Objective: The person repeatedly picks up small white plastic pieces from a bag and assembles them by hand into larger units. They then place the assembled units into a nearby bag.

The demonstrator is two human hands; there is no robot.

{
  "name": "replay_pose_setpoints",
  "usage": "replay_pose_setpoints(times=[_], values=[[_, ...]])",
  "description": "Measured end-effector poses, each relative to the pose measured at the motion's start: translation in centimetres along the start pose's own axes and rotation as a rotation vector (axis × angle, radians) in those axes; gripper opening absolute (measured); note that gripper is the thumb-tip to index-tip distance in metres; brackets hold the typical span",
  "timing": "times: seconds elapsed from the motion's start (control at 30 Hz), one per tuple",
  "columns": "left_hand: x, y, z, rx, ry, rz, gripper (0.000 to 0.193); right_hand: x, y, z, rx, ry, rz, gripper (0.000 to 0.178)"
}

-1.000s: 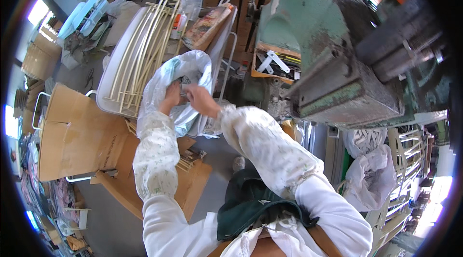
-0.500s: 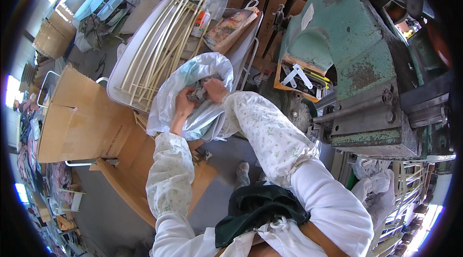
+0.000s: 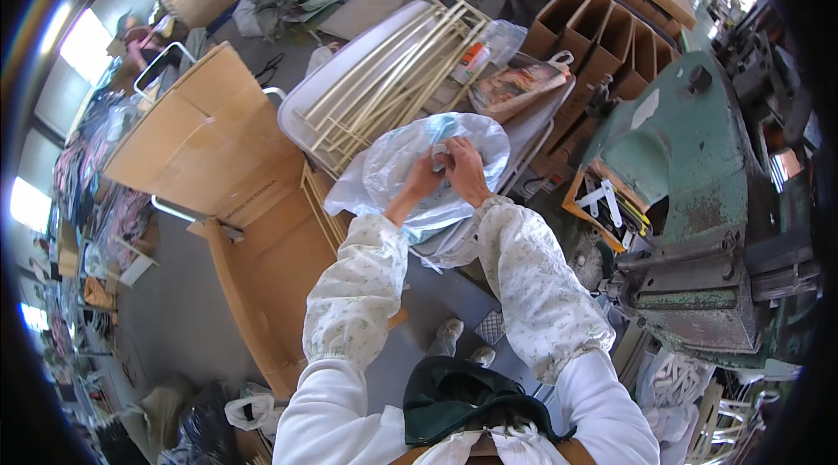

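Both my hands are together over the mouth of a translucent white plastic bag (image 3: 371,175). My left hand (image 3: 422,179) has its fingers closed at a small light-grey piece (image 3: 438,153), whose exact kind is too small to tell. From the other side my right hand (image 3: 465,170) bends its fingers down onto the same piece, touching the left fingertips. The bag spreads wide around my wrists, and its bottom is hidden under hands and folds. Patterned white sleeve covers reach to both wrists.
Beyond the bag stands a pale tub (image 3: 301,98) with cream metal rods (image 3: 393,72), a spray can (image 3: 470,62) and a printed bag (image 3: 517,88). An opened cardboard box (image 3: 209,137) lies left. At right are a green machine (image 3: 668,142), a tool box (image 3: 602,203) and cardboard dividers (image 3: 594,37).
My view has turned, so the scene sits further right. My hands have risen from inside the bag and come together, with a small grey piece between their fingers.
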State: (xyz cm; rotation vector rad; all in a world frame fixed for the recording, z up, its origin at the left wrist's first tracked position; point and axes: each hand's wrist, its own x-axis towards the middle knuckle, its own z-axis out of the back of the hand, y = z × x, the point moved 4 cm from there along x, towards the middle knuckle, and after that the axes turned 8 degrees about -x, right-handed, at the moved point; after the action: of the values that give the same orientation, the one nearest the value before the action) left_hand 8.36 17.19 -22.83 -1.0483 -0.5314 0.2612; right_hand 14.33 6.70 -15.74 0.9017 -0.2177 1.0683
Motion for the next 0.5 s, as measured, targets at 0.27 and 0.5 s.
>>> replay_pose_setpoints(times=[0.27,0.5], values=[[0.0,-5.0,2.8,-0.156,0.095,0.024,0.024,1.5,1.0,0.7,0.319,0.164,-0.274,0.023],[-5.4,-7.3,1.2,-0.922,0.225,0.425,0.007,-1.1,3.6,3.5,0.066,0.014,0.168,0.051]])
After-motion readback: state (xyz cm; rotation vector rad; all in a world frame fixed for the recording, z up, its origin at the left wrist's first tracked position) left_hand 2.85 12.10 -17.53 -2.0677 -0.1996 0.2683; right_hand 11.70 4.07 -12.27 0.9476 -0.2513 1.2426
